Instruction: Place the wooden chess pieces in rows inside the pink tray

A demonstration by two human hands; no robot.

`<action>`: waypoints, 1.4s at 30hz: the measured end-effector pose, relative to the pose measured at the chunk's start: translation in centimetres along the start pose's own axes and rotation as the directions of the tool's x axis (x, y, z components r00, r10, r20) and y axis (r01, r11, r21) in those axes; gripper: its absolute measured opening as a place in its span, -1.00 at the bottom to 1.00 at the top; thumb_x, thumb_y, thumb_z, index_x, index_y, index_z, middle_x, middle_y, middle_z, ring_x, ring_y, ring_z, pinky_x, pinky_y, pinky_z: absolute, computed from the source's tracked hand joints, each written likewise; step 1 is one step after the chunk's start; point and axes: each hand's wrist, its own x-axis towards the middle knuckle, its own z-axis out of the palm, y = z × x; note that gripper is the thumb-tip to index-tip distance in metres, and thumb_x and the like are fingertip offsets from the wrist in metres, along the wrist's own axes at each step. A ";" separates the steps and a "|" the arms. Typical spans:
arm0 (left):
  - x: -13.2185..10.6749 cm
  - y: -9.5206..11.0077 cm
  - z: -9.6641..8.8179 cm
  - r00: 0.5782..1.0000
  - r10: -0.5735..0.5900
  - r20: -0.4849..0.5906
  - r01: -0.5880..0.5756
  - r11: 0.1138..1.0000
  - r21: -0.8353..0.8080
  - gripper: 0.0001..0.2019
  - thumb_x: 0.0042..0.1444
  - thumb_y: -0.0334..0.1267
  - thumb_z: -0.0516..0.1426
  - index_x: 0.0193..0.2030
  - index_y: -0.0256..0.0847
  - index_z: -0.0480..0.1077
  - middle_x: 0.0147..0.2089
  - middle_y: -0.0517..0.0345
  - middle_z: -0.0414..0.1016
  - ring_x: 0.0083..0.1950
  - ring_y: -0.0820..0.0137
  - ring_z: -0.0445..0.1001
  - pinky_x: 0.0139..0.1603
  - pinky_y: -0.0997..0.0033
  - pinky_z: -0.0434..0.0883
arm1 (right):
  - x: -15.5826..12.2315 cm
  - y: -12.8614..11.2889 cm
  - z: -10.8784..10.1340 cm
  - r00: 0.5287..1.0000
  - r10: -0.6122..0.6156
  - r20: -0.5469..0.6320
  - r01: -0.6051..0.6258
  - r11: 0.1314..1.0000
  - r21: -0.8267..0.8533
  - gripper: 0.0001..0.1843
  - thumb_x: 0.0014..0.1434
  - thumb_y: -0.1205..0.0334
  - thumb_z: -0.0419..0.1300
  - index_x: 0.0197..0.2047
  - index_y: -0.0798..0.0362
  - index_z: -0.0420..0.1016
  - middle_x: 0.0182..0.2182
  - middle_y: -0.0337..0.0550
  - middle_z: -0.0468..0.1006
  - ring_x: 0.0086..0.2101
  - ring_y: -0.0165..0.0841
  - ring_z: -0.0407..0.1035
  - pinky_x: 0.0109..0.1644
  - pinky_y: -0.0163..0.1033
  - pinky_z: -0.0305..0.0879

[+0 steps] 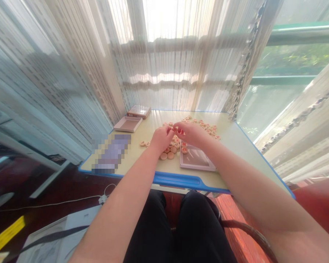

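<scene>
Round wooden Chinese chess pieces (170, 155) with red and dark characters lie in a loose group under and around my hands. My left hand (161, 138) is closed, its fingertips pinched at a red-marked piece (175, 129) between the two hands. My right hand (191, 132) curls from the other side around red-marked pieces, its fingertips close to the left ones. How many pieces the fingers hold is hidden. Below my right hand sits a shallow open box tray (196, 168), with two red-marked pieces (184, 147) at its left edge.
More pieces (208, 128) are spread beyond my right hand. A second shallow tray (128, 124) and a flat box (139, 111) stand at the back left. A blurred-out flat object (112, 153) lies on the left. The table has a raised blue edge (178, 179); curtains hang behind it.
</scene>
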 end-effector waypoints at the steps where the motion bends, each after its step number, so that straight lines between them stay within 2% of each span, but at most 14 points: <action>1: 0.0 0.0 0.0 1.000 0.003 0.005 -0.003 1.000 0.007 -0.73 0.16 -0.15 0.00 -0.37 -0.22 0.45 -0.46 0.13 0.50 -0.36 0.34 0.44 -0.32 0.40 0.31 | 0.0 0.0 0.1 1.000 -0.004 -0.004 0.004 0.999 -0.039 -0.76 0.20 0.17 0.06 -0.08 -0.04 0.44 -0.28 -0.18 0.58 -0.36 -0.35 0.39 -0.31 -0.29 0.14; 5: -0.1 -0.1 0.0 0.999 0.033 -0.001 -0.033 0.999 0.017 -0.72 0.19 -0.16 -0.03 -0.37 -0.21 0.45 -0.43 0.12 0.51 -0.32 0.33 0.46 -0.29 0.40 0.32 | 0.0 0.0 0.2 0.999 0.034 0.000 -0.033 0.994 -0.103 -0.73 0.20 0.11 0.05 -0.10 -0.01 0.46 -0.36 -0.18 0.58 -0.41 -0.34 0.37 -0.37 -0.28 0.08; 9: -0.1 -0.3 0.0 1.000 0.006 -0.029 -0.006 1.000 -0.004 -0.70 0.23 -0.24 -0.10 -0.10 -0.21 0.43 -0.30 0.12 0.56 -0.29 0.34 0.49 -0.25 0.40 0.35 | 0.0 -0.2 -0.3 0.992 0.124 0.024 -0.122 0.990 -0.073 -0.68 0.13 0.08 0.09 -0.10 0.02 0.49 -0.42 -0.15 0.57 -0.36 -0.30 0.39 -0.33 -0.27 0.13; 12: -0.1 -0.4 0.0 1.000 -0.004 -0.023 0.004 0.999 0.034 -0.66 0.22 -0.26 -0.10 0.00 -0.23 0.40 -0.25 0.10 0.57 -0.24 0.32 0.49 -0.19 0.37 0.37 | 0.0 -0.3 -1.0 0.981 0.135 0.137 -0.124 0.988 -0.090 -0.68 0.04 0.05 0.18 -0.17 0.01 0.54 -0.39 -0.12 0.57 -0.33 -0.26 0.39 -0.31 -0.24 0.18; 16: -0.2 -0.1 0.0 0.999 0.037 0.021 -0.039 0.994 0.097 -0.70 0.18 -0.28 -0.05 -0.11 -0.22 0.48 -0.22 0.06 0.57 -0.18 0.29 0.49 -0.11 0.35 0.36 | -0.3 -0.6 -2.1 0.926 0.184 0.330 -0.138 0.978 -0.159 -0.75 -0.05 0.08 0.25 -0.28 -0.01 0.58 -0.42 -0.10 0.55 -0.39 -0.25 0.39 -0.35 -0.21 0.18; 20: -0.1 0.3 -0.1 0.998 0.067 0.022 -0.069 0.990 0.121 -0.72 0.16 -0.30 -0.04 -0.22 -0.21 0.50 -0.25 0.07 0.57 -0.21 0.29 0.48 -0.14 0.36 0.36 | -0.6 -1.1 -2.7 0.887 0.237 0.396 -0.163 0.964 -0.213 -0.75 -0.05 0.09 0.25 -0.28 -0.03 0.58 -0.46 -0.11 0.54 -0.42 -0.26 0.38 -0.36 -0.21 0.17; 22: -0.2 0.4 -0.1 0.996 0.071 0.056 -0.077 0.989 0.127 -0.74 0.13 -0.31 -0.02 -0.23 -0.19 0.50 -0.28 0.09 0.57 -0.23 0.30 0.47 -0.17 0.36 0.36 | -0.7 -1.2 -2.8 0.872 0.249 0.421 -0.161 0.959 -0.234 -0.72 -0.05 0.08 0.26 -0.25 -0.01 0.59 -0.45 -0.10 0.54 -0.39 -0.25 0.39 -0.35 -0.22 0.16; 26: -0.4 0.5 -0.1 0.980 0.125 0.157 -0.142 0.984 0.106 -0.76 0.09 -0.30 0.01 -0.27 -0.17 0.51 -0.30 0.13 0.56 -0.27 0.32 0.46 -0.20 0.37 0.36 | -0.6 -1.1 -2.9 0.859 0.269 0.435 -0.157 0.948 -0.277 -0.66 -0.03 0.02 0.22 -0.22 0.02 0.60 -0.42 -0.09 0.55 -0.37 -0.25 0.39 -0.36 -0.24 0.14; 30: -0.6 0.5 -0.2 0.970 0.143 0.198 -0.165 0.981 0.100 -0.75 0.07 -0.33 0.00 -0.31 -0.15 0.53 -0.30 0.15 0.57 -0.25 0.34 0.47 -0.19 0.39 0.36 | -0.4 -0.8 -2.9 0.847 0.283 0.449 -0.183 0.950 -0.252 -0.68 -0.04 0.01 0.22 -0.27 0.01 0.60 -0.42 -0.09 0.55 -0.40 -0.26 0.38 -0.39 -0.23 0.13; 34: -0.5 0.4 -0.2 0.966 0.163 0.200 -0.190 0.973 0.128 -0.74 0.06 -0.35 0.00 -0.36 -0.15 0.54 -0.32 0.15 0.57 -0.25 0.34 0.46 -0.19 0.39 0.36 | -0.5 -0.5 -2.8 0.846 0.274 0.457 -0.207 0.959 -0.193 -0.69 -0.08 0.03 0.24 -0.27 -0.02 0.59 -0.38 -0.11 0.56 -0.40 -0.28 0.37 -0.41 -0.24 0.14; 38: -0.2 0.4 0.2 0.961 0.211 0.176 -0.237 0.960 0.145 -0.73 0.10 -0.34 0.00 -0.32 -0.16 0.54 -0.29 0.13 0.58 -0.22 0.34 0.47 -0.16 0.39 0.36 | -0.5 -0.5 -3.1 0.857 0.272 0.438 -0.227 0.962 -0.152 -0.66 -0.12 0.06 0.28 -0.23 -0.02 0.57 -0.33 -0.11 0.56 -0.36 -0.27 0.38 -0.39 -0.24 0.17; 42: -0.2 0.6 0.5 0.950 0.271 0.158 -0.302 0.927 0.224 -0.72 0.15 -0.34 -0.01 -0.31 -0.19 0.54 -0.27 0.09 0.58 -0.18 0.31 0.48 -0.10 0.34 0.36 | -1.0 -0.2 -3.6 0.895 0.250 0.368 -0.255 0.966 -0.036 -0.62 -0.07 -0.02 0.26 -0.18 -0.05 0.57 -0.29 -0.14 0.57 -0.31 -0.27 0.39 -0.33 -0.25 0.21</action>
